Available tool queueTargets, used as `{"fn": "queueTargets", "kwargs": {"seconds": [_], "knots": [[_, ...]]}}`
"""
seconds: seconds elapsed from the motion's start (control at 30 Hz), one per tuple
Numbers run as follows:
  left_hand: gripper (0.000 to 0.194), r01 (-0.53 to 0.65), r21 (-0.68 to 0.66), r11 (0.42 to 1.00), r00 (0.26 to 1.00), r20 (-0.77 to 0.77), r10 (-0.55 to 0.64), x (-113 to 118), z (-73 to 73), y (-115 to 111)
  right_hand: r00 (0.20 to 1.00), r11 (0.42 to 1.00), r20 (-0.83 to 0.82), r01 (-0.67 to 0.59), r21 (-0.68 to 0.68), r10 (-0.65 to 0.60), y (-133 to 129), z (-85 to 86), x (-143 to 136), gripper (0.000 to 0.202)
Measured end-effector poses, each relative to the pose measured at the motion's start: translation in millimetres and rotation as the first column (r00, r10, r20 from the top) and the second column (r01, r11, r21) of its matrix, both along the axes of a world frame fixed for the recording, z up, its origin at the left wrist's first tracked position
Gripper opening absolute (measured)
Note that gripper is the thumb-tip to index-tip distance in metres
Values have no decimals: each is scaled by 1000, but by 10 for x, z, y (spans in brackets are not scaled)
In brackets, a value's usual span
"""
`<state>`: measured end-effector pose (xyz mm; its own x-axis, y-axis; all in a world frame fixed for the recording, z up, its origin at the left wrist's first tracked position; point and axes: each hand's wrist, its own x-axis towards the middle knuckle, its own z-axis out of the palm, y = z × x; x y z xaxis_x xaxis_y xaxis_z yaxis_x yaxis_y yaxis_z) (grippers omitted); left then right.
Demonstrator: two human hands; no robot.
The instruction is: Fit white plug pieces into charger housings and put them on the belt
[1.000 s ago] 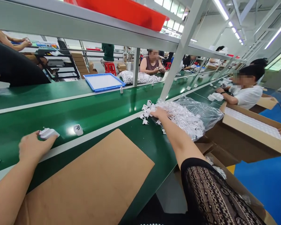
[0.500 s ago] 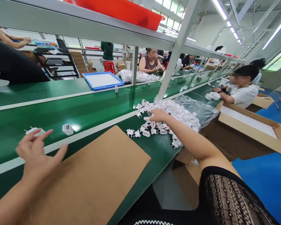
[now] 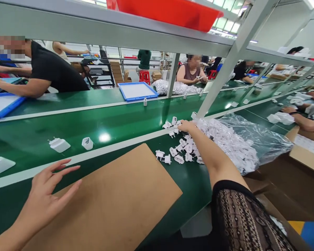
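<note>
My left hand [image 3: 51, 190] hovers over the left part of a brown cardboard sheet [image 3: 120, 198], fingers spread and nothing in them. Just beyond it, on the green belt [image 3: 125, 120], lie a white charger housing with pins [image 3: 59, 144] and an open-ended white housing [image 3: 87, 143]. Another white housing [image 3: 1, 164] is at the left edge. My right hand [image 3: 187, 126] reaches among loose white plug pieces [image 3: 174, 121] by the pale belt strip. Its bent fingertips are partly hidden among them, so its grip is unclear. More two-pin plug pieces [image 3: 179, 159] lie nearer me.
A clear plastic bag [image 3: 259, 136] spills a heap of plug pieces at right. A slanted metal post [image 3: 225, 59] rises behind my right hand, under a shelf with a red bin [image 3: 167, 14]. A blue-rimmed tray [image 3: 138, 91] sits across the belt. Co-workers sit around.
The view has swung left. My left hand has drawn back from the pinned housing, still open. My right hand has shifted toward the far left end of the plug pieces. Another housing shows at left.
</note>
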<state>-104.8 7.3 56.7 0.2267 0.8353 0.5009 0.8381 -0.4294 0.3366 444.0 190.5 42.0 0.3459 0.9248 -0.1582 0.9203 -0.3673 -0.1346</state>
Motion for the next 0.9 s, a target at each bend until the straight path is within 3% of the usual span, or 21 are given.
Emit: {"fn": "queueTargets", "kwargs": {"seconds": [0.1, 0.17, 0.27, 0.37, 0.43, 0.5, 0.57, 0.67, 0.8, 0.9], "knots": [[30, 82, 12, 997, 997, 12, -82, 222, -23, 196, 983, 984, -47, -180, 0, 180, -208, -47, 31, 63], [30, 211, -5, 978, 977, 27, -211, 582, -39, 463, 950, 954, -86, -301, 18, 301, -403, -68, 6, 57], [43, 377, -92, 921, 926, 57, -373, 1383, -61, 1038, 877, 890, -150, -452, 64, 457, -724, -68, -107, 52], [62, 335, -355, 873, 942, 87, -325, 2287, -86, 1667, 814, 835, -186, -540, 110, 551, -1034, -21, -239, 54], [68, 331, -406, 852, 943, 111, -313, 2806, -115, 1997, 793, 811, -174, -557, 180, 583, -1225, 21, -280, 56], [68, 339, -430, 837, 941, 137, -311, 3174, -171, 2204, 772, 777, -156, -564, 280, 616, -1388, 52, -264, 58], [59, 368, -445, 817, 930, 166, -329, 3360, -258, 2295, 756, 752, -155, -561, 345, 635, -1501, 64, -211, 57], [39, 411, -444, 796, 912, 215, -350, 3355, -403, 2285, 779, 787, -192, -521, 329, 596, -1511, 40, -148, 60], [30, 422, -421, 803, 903, 268, -335, 3213, -489, 2079, 848, 883, -282, -372, 287, 449, -1192, -40, -223, 69], [25, 450, -424, 786, 890, 289, -353, 3241, -486, 1762, 846, 898, -325, -342, 275, 422, -898, -89, -359, 73]]}}
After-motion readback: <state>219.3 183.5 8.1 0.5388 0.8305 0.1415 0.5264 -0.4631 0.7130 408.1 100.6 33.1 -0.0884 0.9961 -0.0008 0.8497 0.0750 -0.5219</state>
